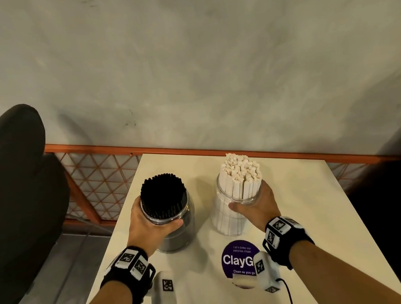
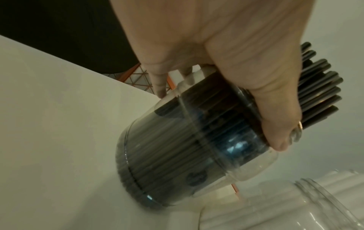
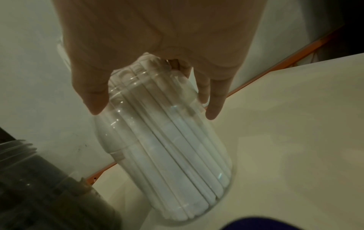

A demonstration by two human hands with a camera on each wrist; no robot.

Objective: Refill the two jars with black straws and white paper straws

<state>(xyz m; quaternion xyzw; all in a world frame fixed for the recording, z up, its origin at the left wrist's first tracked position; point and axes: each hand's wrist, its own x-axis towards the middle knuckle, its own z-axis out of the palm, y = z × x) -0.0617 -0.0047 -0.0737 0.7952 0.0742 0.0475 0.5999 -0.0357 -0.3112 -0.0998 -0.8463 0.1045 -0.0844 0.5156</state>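
As both jars look packed to the neck, these lines run from left to right across the table (image 1: 297, 191).

Chair: a dark chair (image 1: 13, 196) stands left of the table, its lower part cut off by the edge of the head view.

Left hand: the left hand (image 1: 150, 221) wraps the neck of the left jar (image 1: 178, 235), thumb across the near side, fingers curled round the far side.

Black straws: the black straws (image 1: 163, 193) stand upright in the left jar, tips clear of the rim.

Right hand: the right hand (image 1: 259, 207) clamps the neck of the right jar (image 1: 223, 218), thumb in front, fingers round the far side.

White straws: the white paper straws (image 1: 240, 175) fill the right jar and rise above its mouth.

Sticker: a purple round sticker (image 1: 235, 259) lies on the table just in front of the right jar, partly covered by the wrist camera.

Step in hand: most likely setting the full jars in place. Keep both upright, grip low on the neck, not on the straws, and let go only once each base sits flat.

Hard to tell: whether either base rests fully on the table is unclear; the left wrist view suggests a tilt, but its wide lens may cause that. Fingertips behind both jars are mostly hidden. The sticker's small print is unreadable.
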